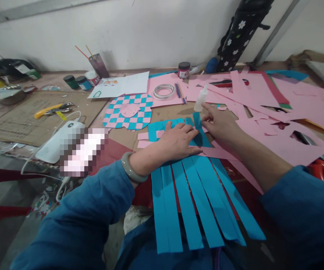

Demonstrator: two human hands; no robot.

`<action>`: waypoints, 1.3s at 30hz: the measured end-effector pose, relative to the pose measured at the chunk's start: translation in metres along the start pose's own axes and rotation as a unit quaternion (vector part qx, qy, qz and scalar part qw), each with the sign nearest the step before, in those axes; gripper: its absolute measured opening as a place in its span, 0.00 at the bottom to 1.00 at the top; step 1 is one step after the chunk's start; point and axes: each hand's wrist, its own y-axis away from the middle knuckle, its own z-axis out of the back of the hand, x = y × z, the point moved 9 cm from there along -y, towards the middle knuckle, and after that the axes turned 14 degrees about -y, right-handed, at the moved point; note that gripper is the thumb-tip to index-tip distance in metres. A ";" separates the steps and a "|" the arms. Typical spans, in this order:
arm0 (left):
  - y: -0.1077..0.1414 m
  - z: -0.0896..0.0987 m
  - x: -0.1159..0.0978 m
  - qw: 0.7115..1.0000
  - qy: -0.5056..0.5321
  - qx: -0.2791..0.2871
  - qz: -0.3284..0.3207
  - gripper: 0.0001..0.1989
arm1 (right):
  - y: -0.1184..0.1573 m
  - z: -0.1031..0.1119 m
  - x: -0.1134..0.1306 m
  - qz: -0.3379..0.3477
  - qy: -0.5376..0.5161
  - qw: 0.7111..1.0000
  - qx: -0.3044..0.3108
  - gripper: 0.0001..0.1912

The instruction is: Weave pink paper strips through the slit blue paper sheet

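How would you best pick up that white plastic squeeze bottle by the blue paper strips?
Take the white plastic squeeze bottle by its wider lower body, not its thin nozzle. Come from the near side with the right hand, whose fingers are close beside it. It stands on the cardboard with the nozzle up, so the hand can probably wrap around the body.

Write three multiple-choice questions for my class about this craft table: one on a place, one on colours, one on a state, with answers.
1. Which wrist wears the bangle?
A. Left
B. Right
C. Neither

2. Which colours make up the checked paper mat?
A. Red and green
B. Pink and blue
C. Black and white

3. How does the roll of tape lie?
A. Flat
B. On its edge
C. Inside a cup

Answers:
1. A, it circles the wrist behind the left hand.
2. B, pink and blue squares alternate.
3. A, it lies flat on pink paper.
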 end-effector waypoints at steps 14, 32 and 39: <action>0.001 0.000 -0.002 1.000 -0.007 0.004 -0.008 0.28 | 0.000 -0.005 -0.005 -0.003 0.066 0.998 0.012 0.31; 0.002 0.001 -0.003 1.000 -0.016 0.012 -0.008 0.29 | 0.015 -0.011 0.024 0.127 0.037 0.990 0.043 0.28; 0.001 -0.001 -0.003 1.000 -0.012 0.008 -0.012 0.30 | 0.014 -0.014 0.019 0.127 0.026 0.990 0.056 0.31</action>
